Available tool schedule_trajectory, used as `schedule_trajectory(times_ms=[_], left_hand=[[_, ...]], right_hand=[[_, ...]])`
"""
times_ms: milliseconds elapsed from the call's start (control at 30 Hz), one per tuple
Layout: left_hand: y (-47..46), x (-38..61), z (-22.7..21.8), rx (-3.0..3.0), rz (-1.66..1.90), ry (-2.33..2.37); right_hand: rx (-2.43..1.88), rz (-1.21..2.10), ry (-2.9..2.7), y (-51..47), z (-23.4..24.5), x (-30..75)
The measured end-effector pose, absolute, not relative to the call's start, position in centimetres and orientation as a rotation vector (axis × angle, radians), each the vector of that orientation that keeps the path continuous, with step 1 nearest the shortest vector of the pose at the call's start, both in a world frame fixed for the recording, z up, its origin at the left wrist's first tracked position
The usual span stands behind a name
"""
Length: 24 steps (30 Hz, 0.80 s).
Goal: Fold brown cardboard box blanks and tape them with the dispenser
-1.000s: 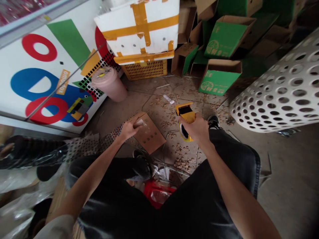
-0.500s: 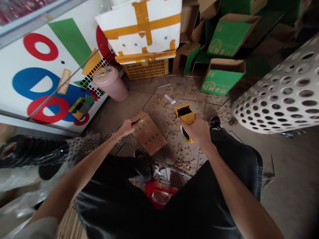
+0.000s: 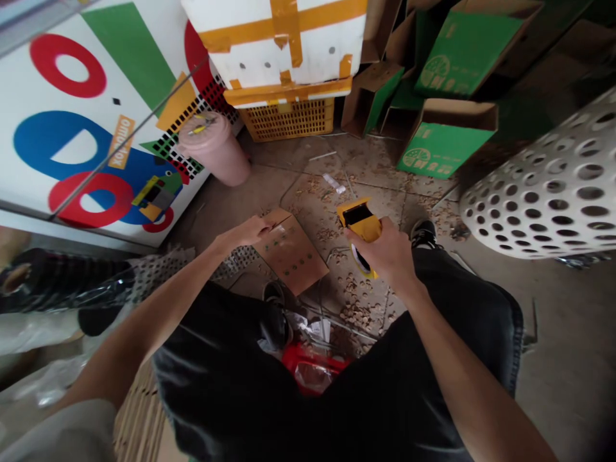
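My left hand (image 3: 248, 233) pinches the upper left edge of a flat brown cardboard piece (image 3: 297, 255), which has rows of small greenish dots or holes. It hangs tilted above the floor between my legs. In my right hand (image 3: 393, 255) is a yellow and black hand tool (image 3: 364, 226), its exact kind unclear. My fingers wrap round its right side, and a dark opening faces up at its far end. A gap separates the tool from the cardboard.
Small brown discs (image 3: 359, 311) litter the floor. A pink lidded bin (image 3: 219, 154) stands by the printed cabinet (image 3: 41, 186). Beyond are a taped white foam box (image 3: 279, 48) on a yellow crate (image 3: 291, 120) and green cartons (image 3: 445, 144). A white perforated basket (image 3: 548, 192) stands right.
The view has shifted slightly. Both hands keep hold of the cardboard piece and the yellow tool; the left hand and cardboard sit a little nearer the tool.
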State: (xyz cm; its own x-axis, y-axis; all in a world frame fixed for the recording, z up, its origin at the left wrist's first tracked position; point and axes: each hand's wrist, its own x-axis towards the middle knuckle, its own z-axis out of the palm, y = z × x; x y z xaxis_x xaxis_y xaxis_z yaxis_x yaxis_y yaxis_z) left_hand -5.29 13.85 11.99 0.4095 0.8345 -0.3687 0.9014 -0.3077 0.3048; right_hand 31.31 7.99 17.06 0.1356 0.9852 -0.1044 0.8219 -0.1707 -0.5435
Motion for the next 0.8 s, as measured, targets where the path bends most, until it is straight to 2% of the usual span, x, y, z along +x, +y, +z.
schedule_trajectory(times_ms=[800], left_hand=[[15.6, -6.0, 13.1, 2.150, -0.172, 1.385]], right_hand=[[-2.139, 0.648, -1.907, 8.3, 16.1, 29.7]])
